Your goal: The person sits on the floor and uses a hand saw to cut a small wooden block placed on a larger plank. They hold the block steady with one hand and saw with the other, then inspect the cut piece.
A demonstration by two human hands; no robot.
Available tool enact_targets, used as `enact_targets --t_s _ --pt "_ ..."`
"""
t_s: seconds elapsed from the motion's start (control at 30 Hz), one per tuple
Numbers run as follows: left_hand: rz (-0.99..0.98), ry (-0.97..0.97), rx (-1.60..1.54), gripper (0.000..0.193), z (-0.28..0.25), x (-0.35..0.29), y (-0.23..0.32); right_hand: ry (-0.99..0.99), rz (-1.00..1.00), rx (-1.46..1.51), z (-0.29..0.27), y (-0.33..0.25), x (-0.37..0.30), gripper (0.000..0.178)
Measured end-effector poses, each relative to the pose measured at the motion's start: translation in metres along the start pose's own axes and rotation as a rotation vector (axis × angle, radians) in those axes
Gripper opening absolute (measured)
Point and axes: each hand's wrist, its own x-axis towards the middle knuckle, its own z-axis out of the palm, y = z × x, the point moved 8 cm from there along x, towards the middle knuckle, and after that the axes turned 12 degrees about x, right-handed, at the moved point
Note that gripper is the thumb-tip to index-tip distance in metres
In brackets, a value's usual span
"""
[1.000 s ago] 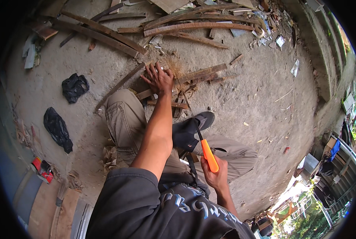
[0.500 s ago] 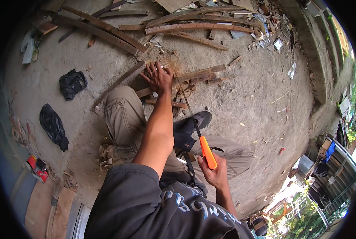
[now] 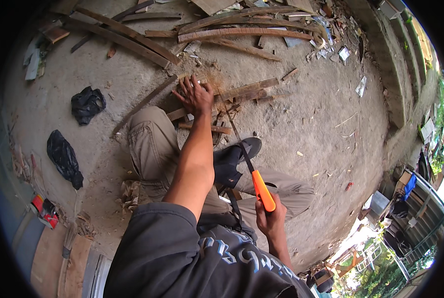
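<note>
Left hand [image 3: 196,95], fingers spread, pressed flat on the short brown wooden plank [image 3: 242,90] lying on the dirt floor [image 3: 306,129], long axis left-right; right hand [image 3: 270,218], nearer the body, clenched around the orange-handled handsaw [image 3: 254,174], blade running up to the plank.

Rough wood plank [image 3: 247,89], glossy orange plastic saw handle [image 3: 263,191]

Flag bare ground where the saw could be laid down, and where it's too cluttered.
Bare dirt lies right of the shoe, between the short plank and the concrete curb, with only small chips. A second patch sits between the black bags and the long slat. Crowded: around the left hand and the board pile at top.
</note>
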Motion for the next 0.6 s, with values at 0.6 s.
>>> enact_targets --t_s 0.6 --pt "0.012 0.051 0.001 0.053 0.003 0.0 0.0 -0.002 0.028 0.017 0.005 -0.006 0.014 0.03"
